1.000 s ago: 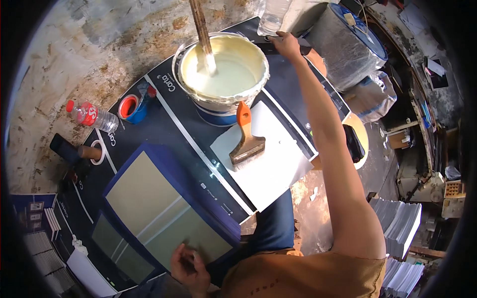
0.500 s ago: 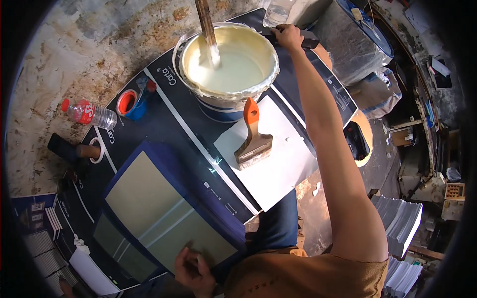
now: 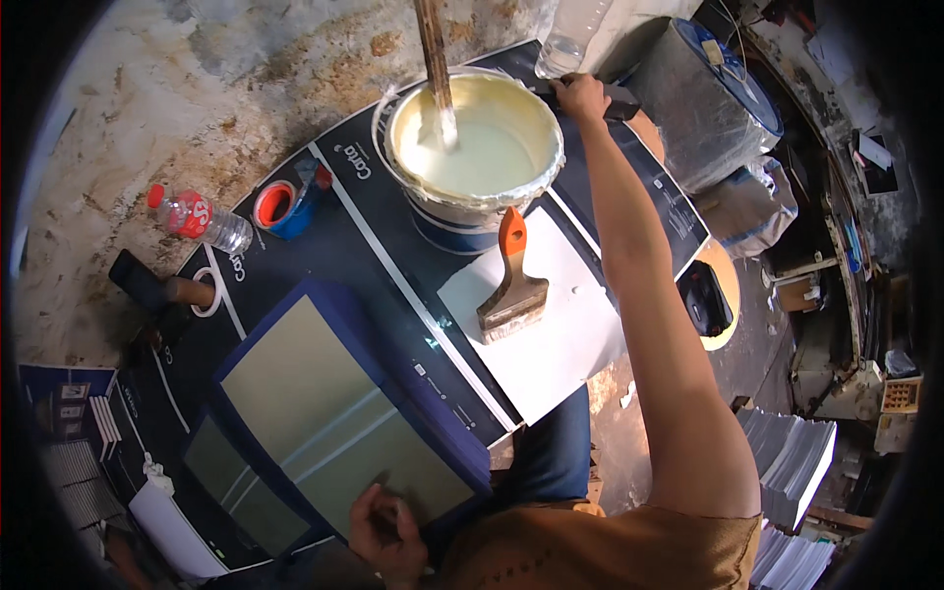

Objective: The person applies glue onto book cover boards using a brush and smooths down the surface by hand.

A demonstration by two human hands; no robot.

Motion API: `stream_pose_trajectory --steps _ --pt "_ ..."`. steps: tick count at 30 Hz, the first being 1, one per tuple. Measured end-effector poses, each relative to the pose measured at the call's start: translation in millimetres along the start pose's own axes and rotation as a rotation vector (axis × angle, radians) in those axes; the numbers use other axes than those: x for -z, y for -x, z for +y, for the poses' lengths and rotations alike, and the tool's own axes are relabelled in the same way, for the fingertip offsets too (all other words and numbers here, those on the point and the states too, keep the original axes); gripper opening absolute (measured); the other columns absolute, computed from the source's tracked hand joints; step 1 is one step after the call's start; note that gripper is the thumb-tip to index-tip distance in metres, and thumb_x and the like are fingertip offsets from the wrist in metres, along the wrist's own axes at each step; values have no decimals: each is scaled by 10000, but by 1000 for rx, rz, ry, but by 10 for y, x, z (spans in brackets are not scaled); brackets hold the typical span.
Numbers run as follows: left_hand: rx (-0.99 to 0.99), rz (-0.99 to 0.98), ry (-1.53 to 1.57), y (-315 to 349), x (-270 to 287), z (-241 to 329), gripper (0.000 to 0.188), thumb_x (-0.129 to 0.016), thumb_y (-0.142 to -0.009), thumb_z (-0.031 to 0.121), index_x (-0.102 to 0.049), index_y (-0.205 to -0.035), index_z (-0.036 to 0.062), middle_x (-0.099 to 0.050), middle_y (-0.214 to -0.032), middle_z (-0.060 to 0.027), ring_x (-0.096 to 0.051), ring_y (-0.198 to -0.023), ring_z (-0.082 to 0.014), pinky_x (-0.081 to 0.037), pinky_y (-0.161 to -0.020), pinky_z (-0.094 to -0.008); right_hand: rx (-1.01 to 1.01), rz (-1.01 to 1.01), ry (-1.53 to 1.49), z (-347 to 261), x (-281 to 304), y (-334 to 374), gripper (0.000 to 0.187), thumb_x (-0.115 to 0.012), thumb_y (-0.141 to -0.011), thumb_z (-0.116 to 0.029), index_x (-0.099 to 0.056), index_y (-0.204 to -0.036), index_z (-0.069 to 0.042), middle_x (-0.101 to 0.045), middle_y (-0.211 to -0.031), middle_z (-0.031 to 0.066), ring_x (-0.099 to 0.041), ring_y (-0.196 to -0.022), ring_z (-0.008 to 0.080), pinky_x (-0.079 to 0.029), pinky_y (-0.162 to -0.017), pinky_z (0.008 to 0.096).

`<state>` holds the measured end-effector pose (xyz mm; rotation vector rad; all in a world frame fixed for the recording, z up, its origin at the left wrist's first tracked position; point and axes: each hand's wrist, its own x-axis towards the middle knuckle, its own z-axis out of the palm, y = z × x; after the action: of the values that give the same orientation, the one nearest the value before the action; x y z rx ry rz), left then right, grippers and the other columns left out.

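Observation:
My right hand (image 3: 583, 99) reaches to the far side of the table, its fingers closed over a long dark block (image 3: 621, 104) behind the bucket. Near the front edge, my left hand (image 3: 390, 536) hovers at the lower end of a hard cover (image 3: 329, 393), grey-green inside with dark blue borders. Its fingers are loosely bent and apart, with nothing seen in them. A wide brush (image 3: 515, 285) with an orange handle tip lies on a white sheet (image 3: 560, 369). Beyond it stands a bucket (image 3: 462, 211) of pale, creamy liquid, a wooden stick (image 3: 434, 54) leaning inside.
On the left are a red-capped bottle (image 3: 202, 218), a blue tape roll (image 3: 282, 209) with an orange core, and a phone (image 3: 140, 280). A clear bottle (image 3: 570, 44) stands near my right hand. Paper stacks (image 3: 787, 462) rise at the right. A stained wall (image 3: 246, 98) borders the far side.
The whole scene has shifted slightly down and to the right in view. Both hands keep nearly the same places, my right hand still on the dark block.

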<state>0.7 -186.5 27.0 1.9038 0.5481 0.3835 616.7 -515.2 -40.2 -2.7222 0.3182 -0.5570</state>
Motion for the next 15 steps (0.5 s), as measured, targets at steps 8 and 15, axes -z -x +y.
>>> stream_pose_trajectory --steps 8,15 --pt "-26 -60 32 -12 43 -4 388 -624 -891 29 -541 -1265 -32 -576 -904 -42 -547 -802 -112 -437 -765 -246 -73 -66 -35 -111 70 78 345 -722 -833 -426 -758 -1101 -212 -687 -1187 92 -565 -1211 301 -381 -1009 557" --pt "-53 -82 12 -40 12 71 379 -609 -900 23 -536 -1266 -41 -576 -898 -50 -545 -801 -115 -434 -750 -247 -63 -34 -17 -71 21 39 326 -704 -841 -442 -764 -1073 -222 -688 -1178 81 -587 -1178 310 -386 -998 583"
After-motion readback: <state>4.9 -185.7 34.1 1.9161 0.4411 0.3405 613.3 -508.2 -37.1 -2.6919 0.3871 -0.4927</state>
